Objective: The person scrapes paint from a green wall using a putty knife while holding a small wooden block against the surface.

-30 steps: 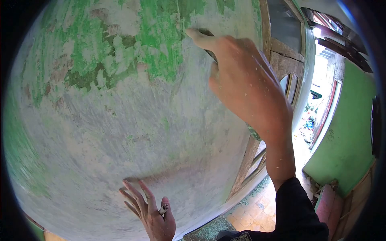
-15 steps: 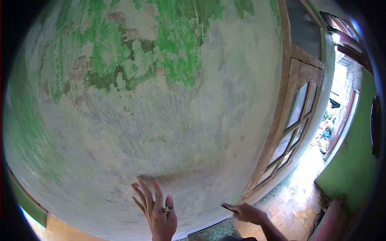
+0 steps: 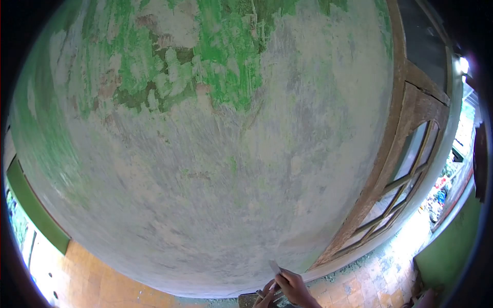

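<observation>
A wall (image 3: 215, 169) with patches of green paint over grey and whitish plaster fills most of the view. Low in the view, my right hand (image 3: 294, 288) is closed round a scraper (image 3: 275, 266), its flat pale blade pointing up and left near the wall's lower part. Close beside it on the left is my left hand (image 3: 266, 296), partly cut off by the bottom edge. A small cigarette-like stick (image 3: 260, 293) sits between its fingers. The two hands are together, perhaps touching.
A wooden-framed window (image 3: 405, 169) is at the right of the wall. Orange floor tiles (image 3: 102, 272) show at the lower left, with more tiles and green debris at the lower right. Another green wall (image 3: 452, 246) stands at the far right. A dark object lies below the hands.
My left hand has left the wall and moved down and right. My right hand has moved left with the scraper, whose blade now points up. The view has shifted left.
</observation>
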Motion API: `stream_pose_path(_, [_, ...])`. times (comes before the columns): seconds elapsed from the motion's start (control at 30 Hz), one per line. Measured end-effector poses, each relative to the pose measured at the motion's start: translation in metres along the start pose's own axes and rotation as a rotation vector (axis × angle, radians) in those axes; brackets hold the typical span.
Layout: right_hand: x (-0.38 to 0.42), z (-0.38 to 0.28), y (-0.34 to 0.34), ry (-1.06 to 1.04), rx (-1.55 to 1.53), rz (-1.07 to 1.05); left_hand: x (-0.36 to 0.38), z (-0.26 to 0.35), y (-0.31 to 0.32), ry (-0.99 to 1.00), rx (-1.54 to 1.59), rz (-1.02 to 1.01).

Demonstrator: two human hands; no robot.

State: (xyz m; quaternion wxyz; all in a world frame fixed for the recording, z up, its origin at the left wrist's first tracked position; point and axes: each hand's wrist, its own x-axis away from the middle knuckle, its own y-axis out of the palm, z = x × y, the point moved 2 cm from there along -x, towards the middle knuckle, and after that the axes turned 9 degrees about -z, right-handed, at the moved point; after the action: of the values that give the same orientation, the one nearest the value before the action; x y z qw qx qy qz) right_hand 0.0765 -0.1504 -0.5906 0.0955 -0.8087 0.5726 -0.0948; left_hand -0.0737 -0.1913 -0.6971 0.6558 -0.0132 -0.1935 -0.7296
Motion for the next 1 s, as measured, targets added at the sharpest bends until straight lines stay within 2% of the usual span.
stream_pose_path(0.07, [-0.017,-0.005,0.010,-0.160,-0.065,-0.088,0.001,0.004,0.011,-0.041,0.006,0.090])
stream_pose_path(0.1, [-0.022,-0.006,0.013,-0.163,-0.067,-0.109,0.001,0.008,0.018,-0.061,0.010,0.135])
stream_pose_path(0.17, [-0.031,-0.013,0.009,-0.327,-0.070,-0.095,-0.004,0.020,0.035,-0.093,0.024,0.223])
stream_pose_path(0.23, [-0.022,-0.047,-0.011,-0.266,-0.041,-0.166,-0.010,0.036,0.054,-0.127,0.038,0.310])
stream_pose_path(0.27, [-0.018,-0.053,-0.021,-0.416,0.178,-0.055,0.001,0.078,0.079,0.256,0.056,0.330])
stream_pose_path(0.3, [-0.013,-0.059,-0.030,-0.569,0.394,0.062,-0.004,0.077,0.080,0.280,0.053,0.469])
stream_pose_path(0.33, [-0.006,-0.065,-0.040,-0.661,0.318,-0.041,-0.006,0.080,0.076,0.335,-0.071,0.489])
stream_pose_path(0.37, [0.000,-0.068,-0.044,-0.669,0.316,-0.061,-0.006,0.082,0.071,0.383,-0.196,0.508])
stream_pose_path(0.4, [0.008,-0.068,-0.044,-0.659,0.255,-0.171,-0.011,0.072,0.069,0.379,-0.193,0.528])
stream_pose_path(0.47, [0.014,-0.057,-0.048,-0.667,0.206,-0.326,-0.016,0.065,0.073,0.437,0.060,0.378])
stream_pose_path(0.5, [0.013,-0.053,-0.056,-0.677,0.200,-0.346,-0.011,0.059,0.077,0.445,0.061,0.399])
stream_pose_path(0.57, [0.008,-0.054,-0.068,-0.690,0.172,-0.483,0.010,0.091,0.104,0.189,0.126,0.467])
stream_pose_path(0.6, [0.009,-0.057,-0.069,-0.698,0.162,-0.502,0.009,0.091,0.105,0.193,0.126,0.490])
stream_pose_path(0.67, [0.014,-0.062,-0.074,-0.764,0.223,-0.471,0.008,0.103,0.111,0.449,-0.032,0.596])
stream_pose_path(0.7, [0.014,-0.059,-0.075,-0.769,0.217,-0.486,0.012,0.108,0.115,0.450,-0.031,0.613])
stream_pose_path(0.77, [0.010,-0.049,-0.079,-0.788,0.176,-0.422,0.031,0.138,0.138,0.355,-0.130,0.494])
stream_pose_path(0.8, [0.006,-0.041,-0.082,-0.793,0.175,-0.431,0.025,0.139,0.133,0.545,-0.167,0.468])
stream_pose_path(0.87, [-0.001,-0.021,-0.098,-0.682,0.235,-0.284,0.023,0.137,0.112,0.551,-0.093,0.494])
stream_pose_path(0.9, [-0.004,-0.020,-0.108,-0.661,0.259,-0.144,0.026,0.153,0.103,0.556,-0.022,0.510])
stream_pose_path(0.97, [-0.013,-0.008,-0.130,-0.522,0.157,-0.106,0.037,0.198,0.088,0.610,-0.460,0.639])
stream_pose_path(1.0, [-0.014,-0.006,-0.137,-0.522,0.155,-0.113,0.044,0.231,0.092,0.746,-0.687,0.685])
